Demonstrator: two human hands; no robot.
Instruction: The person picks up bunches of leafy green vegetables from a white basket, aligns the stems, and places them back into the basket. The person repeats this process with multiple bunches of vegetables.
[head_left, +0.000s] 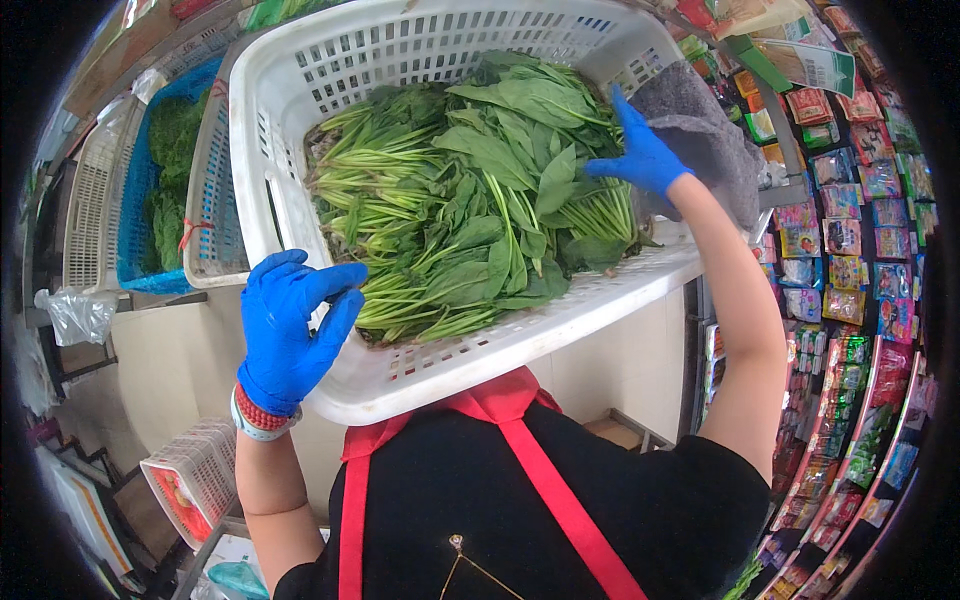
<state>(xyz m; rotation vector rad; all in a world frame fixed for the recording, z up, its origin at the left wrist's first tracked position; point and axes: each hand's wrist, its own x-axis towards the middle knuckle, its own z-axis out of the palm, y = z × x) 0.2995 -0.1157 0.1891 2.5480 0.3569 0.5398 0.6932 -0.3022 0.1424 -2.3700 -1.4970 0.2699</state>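
A large white plastic basket (510, 326) with slotted walls stands in front of my body, holding bunches of leafy greens that look like spinach (465, 180). Paler stems lie mostly on the left, with broad dark leaves in the middle and right. Over the basket's near left corner is my left hand (296, 330), in a blue glove. Its fingers are bent, thumb and forefinger slightly apart, nothing visible between them. My right hand (641, 154), gloved alike, has its fingers spread at the right side of the greens. Whether its fingertips touch the leaves I cannot tell.
A grey cloth (697, 135) hangs over the basket's right rim. Left of it stand a blue basket (131, 232) of greens and a grey-white basket (214, 217). Racks of small packets (840, 225) line the right side. A white crate (199, 461) sits low at left.
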